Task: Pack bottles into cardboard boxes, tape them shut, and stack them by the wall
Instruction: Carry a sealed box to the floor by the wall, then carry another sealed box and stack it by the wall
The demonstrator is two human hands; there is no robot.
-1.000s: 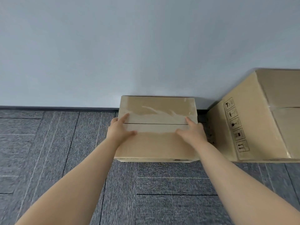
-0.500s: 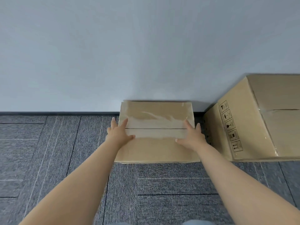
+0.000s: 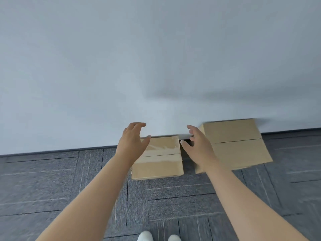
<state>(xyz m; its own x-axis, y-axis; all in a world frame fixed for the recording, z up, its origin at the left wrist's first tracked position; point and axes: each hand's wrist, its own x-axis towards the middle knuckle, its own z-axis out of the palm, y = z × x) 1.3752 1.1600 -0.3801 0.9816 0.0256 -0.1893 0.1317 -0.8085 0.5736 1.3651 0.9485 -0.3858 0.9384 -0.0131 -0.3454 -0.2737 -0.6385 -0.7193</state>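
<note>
We count two cardboard boxes on the grey carpet tile floor (image 3: 52, 180), both set against the pale wall (image 3: 121, 58). The smaller box (image 3: 161, 160) sits on the left, its top flaps closed and sealed with clear tape along the seam. The larger box (image 3: 238, 145) stands just to its right, a narrow dark gap between them, its flaps also closed.

Our two bare hands hang above the boxes, touching neither as far as we can tell. Our left hand (image 3: 132, 141) hovers over the smaller box's left edge, fingers spread and loosely curled, gripping nothing. Our right hand (image 3: 199, 146) hovers over the gap and the larger box's left side, fingers likewise spread and empty.

Two white shoe tips (image 3: 145, 236) show at the bottom edge. We see no bottles outside the boxes.
</note>
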